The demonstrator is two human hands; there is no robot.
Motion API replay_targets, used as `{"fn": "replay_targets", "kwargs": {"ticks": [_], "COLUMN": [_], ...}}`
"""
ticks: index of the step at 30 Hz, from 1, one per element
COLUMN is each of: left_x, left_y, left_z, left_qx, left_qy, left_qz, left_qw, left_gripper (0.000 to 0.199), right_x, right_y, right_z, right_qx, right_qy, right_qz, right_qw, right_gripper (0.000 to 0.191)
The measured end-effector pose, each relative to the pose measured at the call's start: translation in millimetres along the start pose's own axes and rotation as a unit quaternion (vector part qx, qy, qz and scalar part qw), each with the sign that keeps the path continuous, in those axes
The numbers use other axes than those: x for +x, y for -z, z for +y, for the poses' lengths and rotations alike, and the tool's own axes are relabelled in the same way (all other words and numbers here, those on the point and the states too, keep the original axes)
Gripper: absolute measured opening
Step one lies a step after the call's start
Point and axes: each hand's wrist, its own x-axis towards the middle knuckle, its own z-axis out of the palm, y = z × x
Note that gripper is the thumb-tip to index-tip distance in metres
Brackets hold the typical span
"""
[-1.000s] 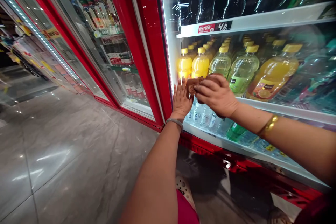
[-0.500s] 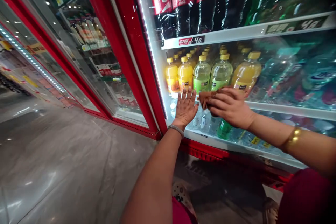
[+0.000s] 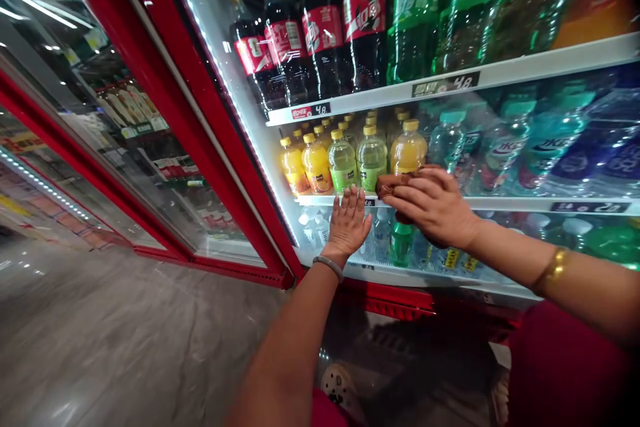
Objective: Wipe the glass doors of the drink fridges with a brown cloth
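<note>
My left hand (image 3: 349, 223) is open, palm forward and fingers stretched out, in front of the shelf edge below the juice bottles. Whether it touches the shelf edge or a glass pane, I cannot tell. My right hand (image 3: 433, 207) is closed on a crumpled brown cloth (image 3: 391, 185), which pokes out past the fingertips to the left. Just behind the hands stand yellow-capped bottles: orange juice (image 3: 316, 163), a pale green drink (image 3: 343, 160) and a yellow drink (image 3: 407, 149) partly hidden by my right hand.
Cola bottles (image 3: 323, 30) and green soda bottles (image 3: 415, 7) fill the upper shelf. Teal-capped bottles (image 3: 505, 143) stand to the right, water bottles (image 3: 383, 230) below. A red door frame (image 3: 210, 127) runs along the left, above the grey floor (image 3: 150, 340).
The view has shifted, so more of the upper shelf and the teal-capped bottles shows. Both hands keep nearly the same pose, left one open, right one on the cloth.
</note>
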Motion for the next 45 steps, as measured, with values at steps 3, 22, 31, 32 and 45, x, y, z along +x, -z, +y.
{"fn": "replay_targets", "kwargs": {"ticks": [3, 22, 31, 32, 45], "left_x": [4, 64, 80, 80, 84], "left_y": [7.3, 19.7, 20.2, 19.2, 22.5], "left_z": [7, 134, 162, 165, 199], "left_qx": [-0.003, -0.042, -0.063, -0.062, -0.075], "left_qy": [-0.032, 0.097, 0.029, 0.034, -0.024], "left_qz": [0.000, 0.027, 0.061, 0.051, 0.018], "left_qw": [0.999, 0.994, 0.996, 0.996, 0.997], "left_gripper": [0.076, 0.083, 0.078, 0.079, 0.083], "right_x": [-18, -96, -93, -93, -111], "right_y": [-2, 53, 56, 54, 72], "right_z": [-10, 23, 33, 27, 64], "right_qx": [0.022, -0.032, -0.061, -0.048, -0.060], "right_qy": [0.024, -0.062, -0.250, -0.225, -0.358], "right_qz": [-0.037, -0.016, 0.051, 0.035, 0.123], "right_qw": [0.999, 0.997, 0.965, 0.973, 0.924], "right_gripper": [0.047, 0.024, 0.027, 0.024, 0.047]}}
